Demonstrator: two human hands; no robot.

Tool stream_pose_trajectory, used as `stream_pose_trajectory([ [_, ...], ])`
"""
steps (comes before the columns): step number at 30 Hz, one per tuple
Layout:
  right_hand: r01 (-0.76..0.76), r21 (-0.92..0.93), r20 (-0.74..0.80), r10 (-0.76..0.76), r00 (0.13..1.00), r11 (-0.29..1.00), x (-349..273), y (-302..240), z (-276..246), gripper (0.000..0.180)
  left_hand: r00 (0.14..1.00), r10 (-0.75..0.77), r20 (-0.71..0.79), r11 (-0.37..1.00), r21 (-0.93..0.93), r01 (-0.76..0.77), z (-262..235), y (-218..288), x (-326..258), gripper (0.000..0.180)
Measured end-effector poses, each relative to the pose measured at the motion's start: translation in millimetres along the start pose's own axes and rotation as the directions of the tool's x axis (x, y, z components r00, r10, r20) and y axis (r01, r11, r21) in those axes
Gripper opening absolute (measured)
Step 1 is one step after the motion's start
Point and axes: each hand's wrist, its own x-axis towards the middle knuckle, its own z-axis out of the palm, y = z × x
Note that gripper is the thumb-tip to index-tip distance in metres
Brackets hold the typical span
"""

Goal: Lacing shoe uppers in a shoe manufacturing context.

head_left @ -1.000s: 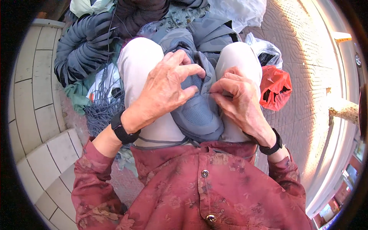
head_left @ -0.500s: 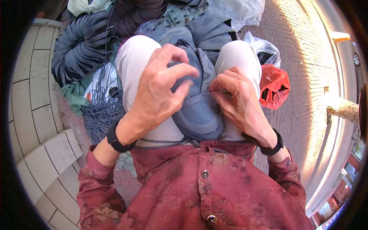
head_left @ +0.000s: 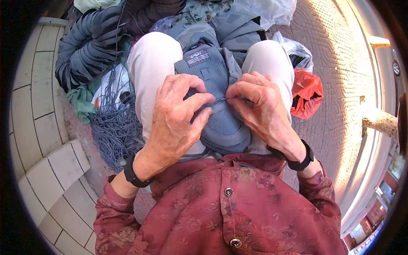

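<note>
A: Knees (head_left: 155, 49) flank our upper (head_left: 223, 121); steadying it, we guess. Grips?
B: Left hand (head_left: 176, 112) half curled, holding nothing we can see. Right hand (head_left: 265, 110) pinches what looks like a needle (head_left: 224, 98) above it, probably for fine control.

- A narrow gap is left between the fingertips of the left hand (head_left: 175, 117) and right hand (head_left: 264, 111), intruded on by a thin pale sliver (head_left: 223, 98).
- Beneath the fingers, downward passage is stopped by the grey shoe upper (head_left: 223, 127).
- Ahead of them, a lane is bounded by the left knee (head_left: 152, 57) and right knee (head_left: 270, 63).
</note>
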Motion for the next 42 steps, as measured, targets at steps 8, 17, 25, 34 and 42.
stream_pose_trajectory([
  [8, 0.087, -0.088, 0.041, -0.083, 0.996, 0.992, 3.7, -2.9, 1.1, 0.010, 1.000, -0.016, 0.010, 0.998, -0.067, 0.016, -0.2, -0.7, 1.6, 0.029],
  [17, 0.108, 0.233, 0.065, -0.126, 0.990, 0.966, 9.9, 14.0, -1.9, 0.008, 0.999, -0.038, -0.001, 0.998, -0.056, 0.038, 1.7, 2.9, 1.7, 0.026],
  [25, 0.038, 0.317, 0.103, -0.074, 0.992, 0.948, 10.3, 14.8, -3.0, 0.008, 1.000, -0.025, -0.002, 1.000, -0.019, 0.025, 5.2, 0.4, 3.6, 0.023],
  [34, -0.070, 0.359, 0.048, 0.057, 0.997, 0.931, 4.9, 14.9, -0.3, 0.009, 1.000, -0.027, -0.003, 0.999, -0.018, 0.027, 6.7, -0.4, 5.3, 0.022],
  [42, 0.013, 0.297, 0.022, -0.020, 1.000, 0.955, 5.8, 9.9, 1.8, 0.009, 1.000, -0.023, 0.006, 1.000, -0.008, 0.023, 4.7, -0.1, 5.3, 0.023],
])
